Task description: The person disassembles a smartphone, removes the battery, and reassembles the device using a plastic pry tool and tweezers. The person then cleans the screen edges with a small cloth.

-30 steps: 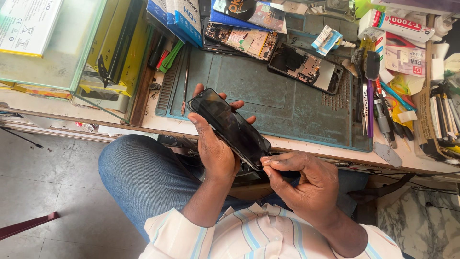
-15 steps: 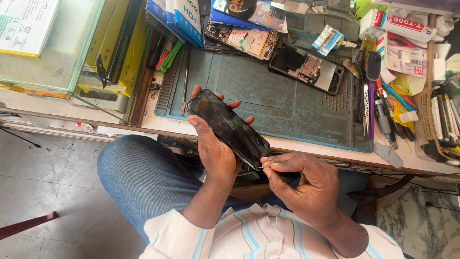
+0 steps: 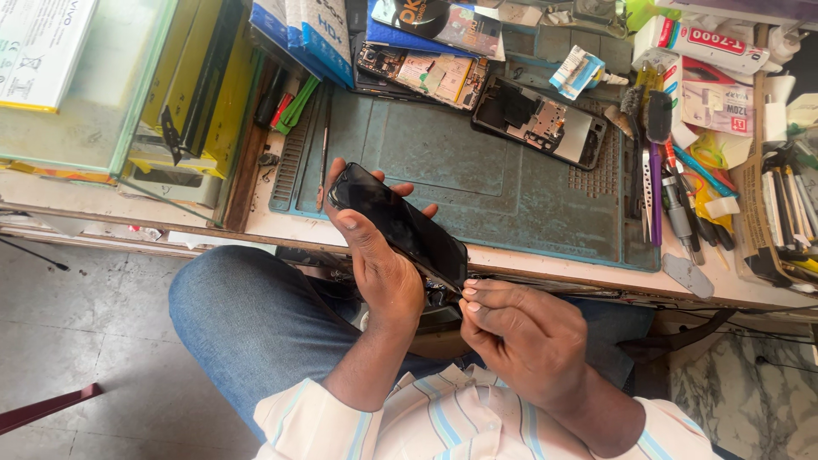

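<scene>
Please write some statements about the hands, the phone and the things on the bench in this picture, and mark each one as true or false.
1. The left hand holds a black phone by its edges. True.
2. The right hand rests flat on the mat. False: its pinched fingertips meet the phone's lower end, in front of the bench edge.
3. An opened phone with its inner parts showing lies on the blue-green mat. True.
4. The held phone lies on the mat. False: it is held up in the air, over the bench edge and the lap.
5. Tools lie in a row at the mat's right side. True.
</scene>
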